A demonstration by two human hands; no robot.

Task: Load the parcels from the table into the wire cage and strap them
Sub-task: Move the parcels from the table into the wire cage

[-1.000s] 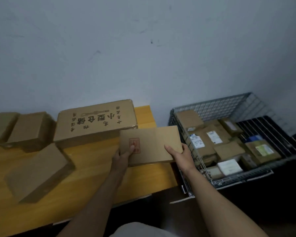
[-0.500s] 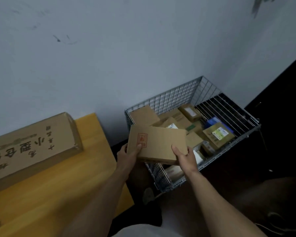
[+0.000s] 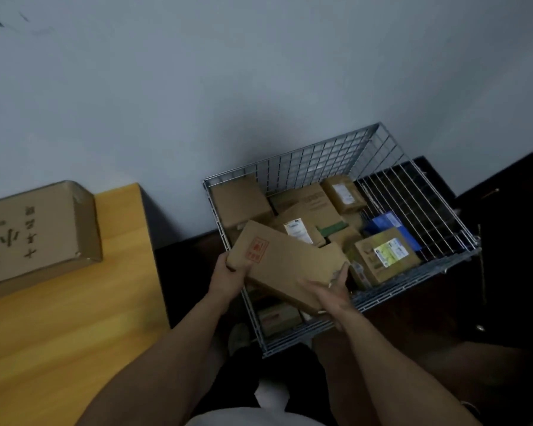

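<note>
The flat parcel (image 3: 286, 262) hung tilted over the wire cage's (image 3: 290, 161) 7 o'clock corner, above the boxes (image 3: 385, 256) lying inside. The left hand (image 3: 228, 276) clamped its 9 o'clock end, thumb on top beside the red stamp (image 3: 257, 249). The right hand (image 3: 333, 295) lay against its 4 o'clock corner, blurred; whether those fingers gripped could not be told. The table (image 3: 74, 333), bearing a large box (image 3: 34, 232), stood at the cage's 9 o'clock.

Readable text: sparse.
On desk (image 3: 74, 318), large carton (image 3: 37, 232): black Chinese print, sideways; "小" and "十" legible, rest cut off. On flat box (image 3: 290, 265): red stamp (image 3: 258, 249), unreadable. Caged parcel (image 3: 366, 265), label (image 3: 391, 252): too small.
</note>
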